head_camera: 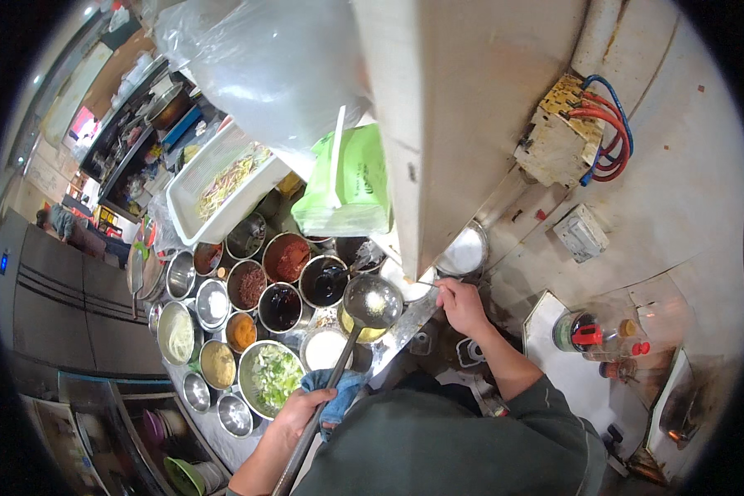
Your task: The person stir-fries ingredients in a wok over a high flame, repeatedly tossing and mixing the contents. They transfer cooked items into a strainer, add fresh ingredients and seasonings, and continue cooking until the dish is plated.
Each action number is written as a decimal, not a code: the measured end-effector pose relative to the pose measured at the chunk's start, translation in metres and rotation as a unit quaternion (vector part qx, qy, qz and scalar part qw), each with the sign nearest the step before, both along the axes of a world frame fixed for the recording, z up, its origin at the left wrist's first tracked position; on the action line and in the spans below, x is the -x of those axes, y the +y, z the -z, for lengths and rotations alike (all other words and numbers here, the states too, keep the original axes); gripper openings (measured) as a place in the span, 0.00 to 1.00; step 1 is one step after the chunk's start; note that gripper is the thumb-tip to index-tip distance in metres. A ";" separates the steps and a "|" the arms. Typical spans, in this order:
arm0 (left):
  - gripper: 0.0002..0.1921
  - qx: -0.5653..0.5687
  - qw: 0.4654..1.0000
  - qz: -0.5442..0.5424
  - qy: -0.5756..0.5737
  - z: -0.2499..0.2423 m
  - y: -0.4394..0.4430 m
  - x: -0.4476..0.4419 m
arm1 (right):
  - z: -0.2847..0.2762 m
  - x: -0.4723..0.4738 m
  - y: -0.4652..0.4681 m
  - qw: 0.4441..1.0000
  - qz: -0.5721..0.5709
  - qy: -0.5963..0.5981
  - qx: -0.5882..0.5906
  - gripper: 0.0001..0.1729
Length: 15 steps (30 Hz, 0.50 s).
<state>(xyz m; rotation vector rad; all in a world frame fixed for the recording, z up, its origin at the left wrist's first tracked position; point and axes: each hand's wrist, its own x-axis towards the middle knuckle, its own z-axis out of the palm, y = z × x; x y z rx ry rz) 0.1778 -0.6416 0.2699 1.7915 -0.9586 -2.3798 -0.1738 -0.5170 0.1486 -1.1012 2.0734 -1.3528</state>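
Note:
My left hand point(304, 406) grips the long handle of a metal ladle point(371, 310), with a blue cloth point(341, 397) bunched beside the fingers. Some pale granular stuff sits in the ladle's bowl, which hangs above a container of yellow liquid point(372, 335). Out to the right, my right hand point(464, 307) pinches a thin utensil handle point(426, 284). Its far end reaches over a container of white contents point(409, 288) and is partly hidden by the post. Behind the hand stands another pot of white contents point(466, 251).
Several seasoning pots, including dark sauce point(282, 308) and chili point(288, 257), crowd the metal counter point(214, 443). Chopped greens point(273, 378) lie in a bowl. A pale post point(403, 155) rises close ahead, beside a green package point(347, 180) and white basket point(189, 214). A person point(68, 223) is far left.

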 end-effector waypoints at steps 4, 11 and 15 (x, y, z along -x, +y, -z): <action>0.06 -0.004 1.000 0.002 0.017 -0.001 0.002 0.009 | 0.000 0.021 0.023 0.998 0.017 0.024 0.051 0.12; 0.08 -0.008 0.999 0.042 0.027 0.001 0.004 0.045 | 0.049 0.075 0.022 0.990 0.138 0.032 -0.012 0.13; 0.08 0.015 0.997 0.069 0.028 0.004 0.001 0.058 | 0.056 0.076 0.027 0.984 0.163 -0.073 -0.003 0.14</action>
